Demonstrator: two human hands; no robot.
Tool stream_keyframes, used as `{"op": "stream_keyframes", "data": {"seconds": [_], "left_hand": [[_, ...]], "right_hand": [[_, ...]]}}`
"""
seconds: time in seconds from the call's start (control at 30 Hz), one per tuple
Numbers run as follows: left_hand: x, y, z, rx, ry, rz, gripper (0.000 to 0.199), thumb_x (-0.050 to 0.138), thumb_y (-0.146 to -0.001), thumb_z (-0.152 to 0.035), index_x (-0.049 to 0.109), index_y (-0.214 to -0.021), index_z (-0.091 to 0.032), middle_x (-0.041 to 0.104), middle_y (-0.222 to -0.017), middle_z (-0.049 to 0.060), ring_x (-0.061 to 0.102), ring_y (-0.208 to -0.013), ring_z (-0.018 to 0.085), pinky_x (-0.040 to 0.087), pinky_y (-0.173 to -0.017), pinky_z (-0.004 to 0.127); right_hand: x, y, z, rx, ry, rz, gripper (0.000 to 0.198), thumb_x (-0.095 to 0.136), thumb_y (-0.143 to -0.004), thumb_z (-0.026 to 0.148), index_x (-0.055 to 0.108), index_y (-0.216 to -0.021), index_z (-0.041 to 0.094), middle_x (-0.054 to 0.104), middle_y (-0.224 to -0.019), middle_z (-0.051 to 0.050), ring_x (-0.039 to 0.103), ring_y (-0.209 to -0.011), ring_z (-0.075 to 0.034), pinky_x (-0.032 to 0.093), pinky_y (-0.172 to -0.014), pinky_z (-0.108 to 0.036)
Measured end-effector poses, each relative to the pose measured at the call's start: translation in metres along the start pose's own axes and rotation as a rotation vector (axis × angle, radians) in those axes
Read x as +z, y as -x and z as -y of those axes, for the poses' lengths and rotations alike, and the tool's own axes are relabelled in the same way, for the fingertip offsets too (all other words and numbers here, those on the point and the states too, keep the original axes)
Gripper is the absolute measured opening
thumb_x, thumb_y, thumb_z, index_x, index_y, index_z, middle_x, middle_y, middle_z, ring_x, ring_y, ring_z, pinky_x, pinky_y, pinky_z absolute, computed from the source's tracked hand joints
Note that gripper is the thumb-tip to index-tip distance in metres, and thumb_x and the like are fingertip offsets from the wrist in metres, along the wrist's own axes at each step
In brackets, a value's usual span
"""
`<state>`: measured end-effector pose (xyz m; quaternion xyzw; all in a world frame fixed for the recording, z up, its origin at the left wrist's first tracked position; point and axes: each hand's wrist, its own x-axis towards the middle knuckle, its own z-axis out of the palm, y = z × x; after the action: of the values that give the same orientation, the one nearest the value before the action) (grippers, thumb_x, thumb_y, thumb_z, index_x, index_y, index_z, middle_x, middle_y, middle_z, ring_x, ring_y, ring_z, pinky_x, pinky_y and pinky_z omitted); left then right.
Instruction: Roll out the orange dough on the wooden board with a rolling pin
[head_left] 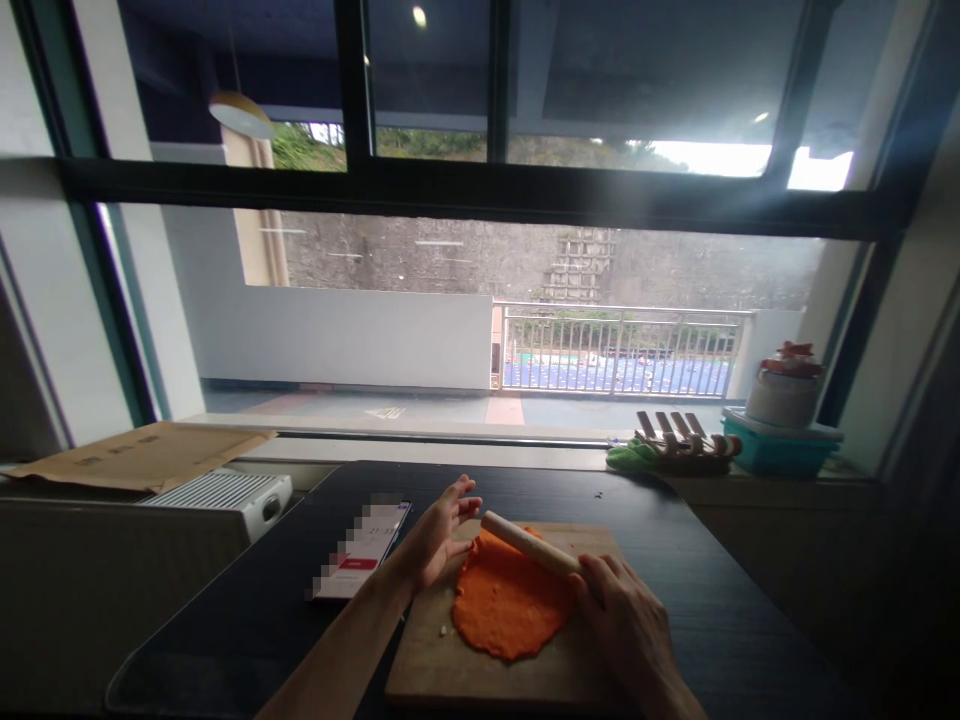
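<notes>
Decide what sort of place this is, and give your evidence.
Probably a room in a school or similar building: a dark table stands at a wide window, with a metal railing and blue ground outside.

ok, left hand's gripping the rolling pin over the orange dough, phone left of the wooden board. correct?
One error: the right hand grips the rolling pin, as the head view shows; the left hand is open. The pin is over the orange dough, and the phone is left of the wooden board.
</notes>
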<state>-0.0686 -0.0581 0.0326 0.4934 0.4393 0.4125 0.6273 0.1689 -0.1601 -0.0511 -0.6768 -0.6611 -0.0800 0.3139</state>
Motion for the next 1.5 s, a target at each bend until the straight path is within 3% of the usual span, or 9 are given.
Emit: {"op": "stream_keyframes", "data": {"seconds": [0.13,0.27,0.43,0.63,0.83,1.0,1.13,1.33,1.5], "left_hand": [[-0.010,0.003,0.007,0.169,-0.434,-0.126,0.045,0.044,-0.083,-0.050,0.059,-0.111,-0.018,0.064,-0.114,0.010,0.056,-0.108,0.024,0.046,-0.087,0.035],[-0.006,0.018,0.028,0.277,-0.845,-0.057,0.035,0.043,-0.083,-0.039,0.070,-0.094,-0.018,0.072,-0.094,0.007,0.064,-0.092,0.024,0.047,-0.084,0.033],[0.009,0.044,0.051,0.384,-1.092,-0.075,0.046,0.040,-0.086,-0.034,0.060,-0.122,-0.016,0.060,-0.127,0.010,0.053,-0.119,0.022,0.037,-0.105,0.036],[0.031,0.072,0.050,0.309,-1.350,-0.012,0.051,0.035,-0.089,-0.034,0.051,-0.132,-0.013,0.040,-0.146,0.013,0.032,-0.137,0.026,0.025,-0.113,0.045],[0.040,0.088,0.046,0.374,-1.419,0.044,0.047,0.042,-0.086,-0.031,0.055,-0.128,-0.014,0.047,-0.140,0.015,0.033,-0.136,0.031,0.020,-0.112,0.057],[0.014,0.074,0.043,0.449,-1.349,-0.138,0.032,0.044,-0.086,-0.028,0.064,-0.110,-0.024,0.066,-0.113,0.008,0.053,-0.113,0.026,0.023,-0.109,0.052],[0.000,0.053,0.037,0.360,-1.346,-0.235,0.024,0.050,-0.082,-0.032,0.066,-0.098,-0.023,0.067,-0.101,0.008,0.056,-0.102,0.027,0.033,-0.096,0.046],[0.002,0.034,0.036,0.444,-1.369,-0.198,0.016,0.053,-0.081,-0.032,0.065,-0.080,-0.022,0.066,-0.094,0.006,0.055,-0.097,0.024,0.035,-0.091,0.040],[-0.016,0.026,0.036,0.398,-1.418,-0.362,0.023,0.043,-0.085,-0.024,0.064,-0.078,-0.020,0.065,-0.089,0.007,0.057,-0.092,0.024,0.037,-0.086,0.040]], "right_hand": [[-0.003,0.001,0.003,0.007,-0.005,0.014,0.026,0.038,-0.095,0.040,0.059,-0.103,0.027,0.063,-0.098,-0.002,0.060,-0.089,-0.020,0.042,-0.072,-0.030],[-0.003,0.000,0.003,0.002,0.001,0.009,0.026,0.038,-0.095,0.040,0.059,-0.103,0.027,0.063,-0.097,-0.002,0.060,-0.089,-0.020,0.042,-0.073,-0.030],[-0.002,0.001,0.002,-0.009,0.018,-0.004,0.025,0.038,-0.095,0.039,0.059,-0.103,0.027,0.064,-0.098,-0.002,0.060,-0.088,-0.019,0.042,-0.072,-0.029],[-0.002,0.001,0.001,-0.015,0.026,-0.010,0.024,0.040,-0.095,0.039,0.059,-0.102,0.028,0.064,-0.097,-0.001,0.060,-0.087,-0.018,0.042,-0.072,-0.029],[-0.001,0.002,0.001,-0.018,0.029,-0.041,0.025,0.041,-0.094,0.039,0.061,-0.104,0.027,0.065,-0.097,0.000,0.061,-0.087,-0.017,0.043,-0.072,-0.028],[0.000,0.001,-0.001,-0.027,0.027,-0.046,0.027,0.040,-0.094,0.040,0.062,-0.103,0.027,0.065,-0.097,-0.002,0.062,-0.087,-0.017,0.044,-0.072,-0.027],[0.002,0.000,-0.002,-0.036,0.020,-0.042,0.028,0.039,-0.094,0.041,0.062,-0.102,0.027,0.066,-0.096,-0.002,0.062,-0.086,-0.018,0.044,-0.071,-0.027],[0.002,0.001,-0.002,-0.036,0.048,-0.068,0.028,0.039,-0.094,0.041,0.062,-0.103,0.028,0.066,-0.096,-0.002,0.062,-0.085,-0.018,0.044,-0.070,-0.027],[0.000,0.002,0.000,-0.034,0.049,-0.037,0.026,0.039,-0.094,0.039,0.061,-0.105,0.027,0.065,-0.097,-0.002,0.061,-0.087,-0.018,0.043,-0.072,-0.028]]}}
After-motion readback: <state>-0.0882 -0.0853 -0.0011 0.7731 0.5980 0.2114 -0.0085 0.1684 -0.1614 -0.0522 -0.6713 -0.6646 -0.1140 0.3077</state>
